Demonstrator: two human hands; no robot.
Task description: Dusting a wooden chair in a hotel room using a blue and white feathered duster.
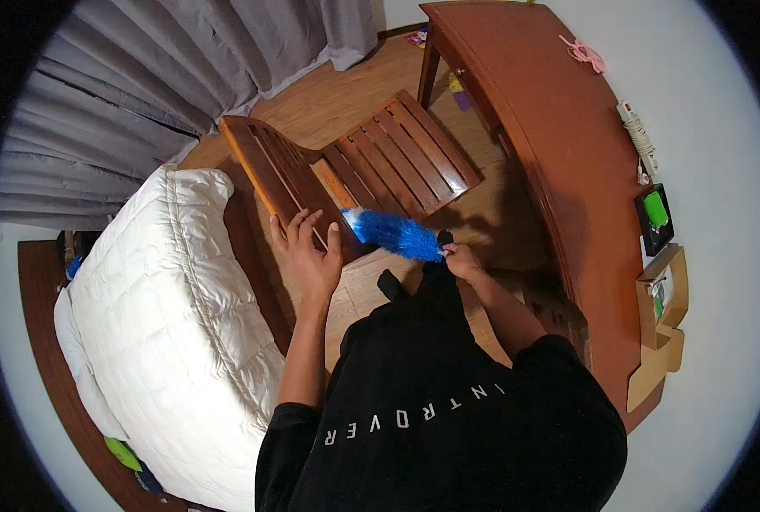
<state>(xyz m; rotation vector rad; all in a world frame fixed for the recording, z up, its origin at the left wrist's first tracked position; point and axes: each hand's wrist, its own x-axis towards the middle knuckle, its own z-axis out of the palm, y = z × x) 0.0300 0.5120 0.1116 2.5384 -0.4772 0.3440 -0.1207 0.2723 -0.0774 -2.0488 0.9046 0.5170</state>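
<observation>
My right hand (463,261) grips the handle end of a fluffy blue duster (393,234), whose pale tip points left. The duster's far end is over the lower corner of a wooden slatted chair (386,153); whether its fibres touch the wood I cannot tell. Fingers spread, my left hand (308,256) rests at the edge of the chair's backrest (277,166) and appears to touch it. The slatted seat extends up and right from the backrest. Most of the duster's handle is hidden by my right hand.
A bed with a white quilt (162,320) is at left. Along the right runs a brown wooden desk (546,128), bearing a pink cord (583,54), a power strip (637,137), a black box (654,219) and an opened cardboard box (661,320). Grey curtains (182,57) hang behind the chair.
</observation>
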